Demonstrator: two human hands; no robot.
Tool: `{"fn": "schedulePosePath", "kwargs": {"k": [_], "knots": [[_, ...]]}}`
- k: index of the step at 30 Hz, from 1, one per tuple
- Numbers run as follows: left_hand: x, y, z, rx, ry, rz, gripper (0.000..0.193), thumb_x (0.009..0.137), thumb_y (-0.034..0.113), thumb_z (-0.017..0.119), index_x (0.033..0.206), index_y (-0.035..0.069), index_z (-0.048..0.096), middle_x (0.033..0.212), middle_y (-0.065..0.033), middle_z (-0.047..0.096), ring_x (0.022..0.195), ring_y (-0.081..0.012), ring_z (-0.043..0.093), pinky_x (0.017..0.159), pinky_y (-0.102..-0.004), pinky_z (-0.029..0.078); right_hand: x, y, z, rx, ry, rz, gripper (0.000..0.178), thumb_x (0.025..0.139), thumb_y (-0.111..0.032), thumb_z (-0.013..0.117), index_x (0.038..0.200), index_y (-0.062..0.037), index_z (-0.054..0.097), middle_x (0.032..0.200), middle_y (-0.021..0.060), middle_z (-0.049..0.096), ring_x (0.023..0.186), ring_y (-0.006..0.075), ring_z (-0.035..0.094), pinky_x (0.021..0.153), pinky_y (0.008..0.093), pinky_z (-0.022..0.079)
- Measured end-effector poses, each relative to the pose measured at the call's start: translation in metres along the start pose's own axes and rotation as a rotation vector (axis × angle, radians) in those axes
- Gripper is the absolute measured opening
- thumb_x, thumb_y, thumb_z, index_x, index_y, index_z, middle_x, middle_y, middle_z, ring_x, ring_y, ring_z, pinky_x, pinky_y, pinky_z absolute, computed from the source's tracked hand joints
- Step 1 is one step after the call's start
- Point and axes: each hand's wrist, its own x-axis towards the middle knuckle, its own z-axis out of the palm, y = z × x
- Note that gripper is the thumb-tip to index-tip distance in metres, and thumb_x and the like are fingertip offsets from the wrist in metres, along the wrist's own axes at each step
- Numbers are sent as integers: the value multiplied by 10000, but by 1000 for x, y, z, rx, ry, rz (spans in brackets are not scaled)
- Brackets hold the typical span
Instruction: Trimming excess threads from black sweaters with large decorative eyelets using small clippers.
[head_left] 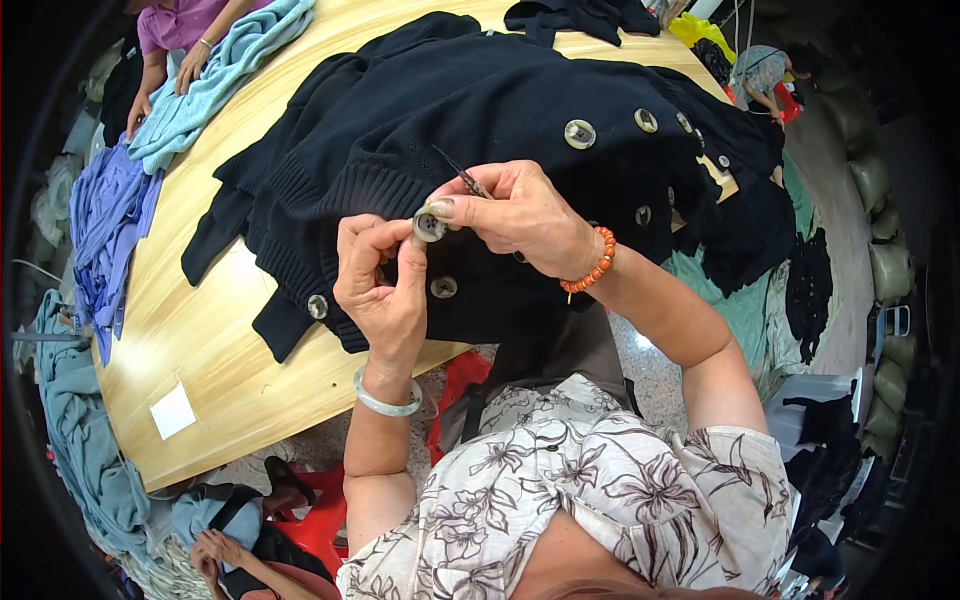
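Note:
A black knitted cardigan [430,130] with ribbed edges and several large buttons lies spread over the table in front of me. My left hand [378,275] pinches a marbled grey-beige button [430,227] between thumb and fingertips, raised a little over the knit. From the other side, the thumb and forefinger of my right hand [520,215] close on the same button's upper edge. Also held in the right hand are small dark thread snips [466,175], their pointed tip sticking out to the upper left. Whether thread runs from the button cannot be made out.
The wooden table [230,360] carries a white paper square [173,411]. At the far left, another person's hands [165,95] rest by a light blue knit [215,90], with a purple garment [110,230] beside it. Another person's hands [220,550] show at lower left, near a red stool [320,510].

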Motion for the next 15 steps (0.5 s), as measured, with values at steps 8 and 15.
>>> {"fn": "schedulePosePath", "kwargs": {"k": [8, 15], "knots": [[-19, 18, -23, 29, -170, -41, 46, 926, -30, 673, 940, 5, 645, 943, -25, 492, 753, -68, 441, 650, -188, 349, -2, 20, -7, -295, 72, -175, 189, 952, -156, 736, 1014, 22, 738, 750, -63, 615, 653, -22, 491, 556, 160, 388], [-27, 16, -37, 293, -10, -21, 107, 894, 15, 750, 883, 30, 645, 886, -24, 501, 723, -96, 445, 623, -225, 362, -21, 24, -3, -402, 34, -122, 163, 971, -120, 694, 971, 42, 718, 730, -9, 672, 678, 13, 582, 616, 198, 466]]}}
